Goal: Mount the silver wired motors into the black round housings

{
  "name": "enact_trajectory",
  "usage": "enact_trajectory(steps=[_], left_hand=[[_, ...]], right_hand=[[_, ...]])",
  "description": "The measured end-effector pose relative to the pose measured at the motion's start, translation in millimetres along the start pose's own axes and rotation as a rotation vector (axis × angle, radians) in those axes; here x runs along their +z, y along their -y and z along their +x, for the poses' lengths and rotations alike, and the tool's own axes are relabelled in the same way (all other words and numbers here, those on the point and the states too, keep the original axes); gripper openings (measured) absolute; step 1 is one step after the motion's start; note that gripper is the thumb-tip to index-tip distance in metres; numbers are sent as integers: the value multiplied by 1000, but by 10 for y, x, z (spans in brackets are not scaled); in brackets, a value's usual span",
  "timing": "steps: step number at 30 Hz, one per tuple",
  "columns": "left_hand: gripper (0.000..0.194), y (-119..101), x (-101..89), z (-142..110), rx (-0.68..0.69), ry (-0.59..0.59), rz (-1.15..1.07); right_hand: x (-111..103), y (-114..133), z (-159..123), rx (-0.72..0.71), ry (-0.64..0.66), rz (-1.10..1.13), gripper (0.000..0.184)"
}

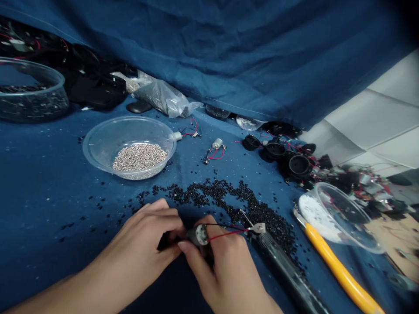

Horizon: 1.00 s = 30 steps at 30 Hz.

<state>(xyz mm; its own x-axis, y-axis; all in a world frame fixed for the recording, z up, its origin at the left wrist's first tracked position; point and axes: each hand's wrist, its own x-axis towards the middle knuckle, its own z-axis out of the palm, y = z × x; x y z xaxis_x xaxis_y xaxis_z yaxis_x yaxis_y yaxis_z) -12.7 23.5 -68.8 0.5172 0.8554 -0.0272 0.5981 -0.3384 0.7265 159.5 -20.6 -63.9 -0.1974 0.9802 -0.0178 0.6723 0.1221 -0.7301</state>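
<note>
My left hand (144, 242) and my right hand (219, 261) meet low in the middle of the view. Between them is a small silver DC motor (199, 234), gripped mainly by my right fingers. Its red and black wires (225, 231) run right to a metal terminal (258, 227). My left fingers hold a small dark part (166, 240) against the motor's far end; the hands partly hide it. Black plastic pellets (225, 203) lie scattered just beyond my hands.
A clear bowl of silver beads (101, 146) and wired motors (214, 148) sit ahead on blue cloth. Black round parts (291, 161) lie right. A yellow-handled tool (340, 272), black tube (288, 274), and clear container (343, 216) lie near my right hand.
</note>
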Motion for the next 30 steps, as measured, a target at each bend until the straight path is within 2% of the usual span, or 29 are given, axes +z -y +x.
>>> enact_trajectory(steps=[11,17,23,30], left_hand=[[23,-42,-48,26,-34,71,12],[21,-27,-42,50,-24,58,7],[20,1,-28,26,-6,43,-7],[20,-23,-37,28,-16,72,4]], right_hand=[[26,-38,5,-32,-40,45,21],[47,-61,-2,-77,-108,101,12],[24,-43,5,-55,-75,195,5],[31,-57,3,-41,-100,198,16]])
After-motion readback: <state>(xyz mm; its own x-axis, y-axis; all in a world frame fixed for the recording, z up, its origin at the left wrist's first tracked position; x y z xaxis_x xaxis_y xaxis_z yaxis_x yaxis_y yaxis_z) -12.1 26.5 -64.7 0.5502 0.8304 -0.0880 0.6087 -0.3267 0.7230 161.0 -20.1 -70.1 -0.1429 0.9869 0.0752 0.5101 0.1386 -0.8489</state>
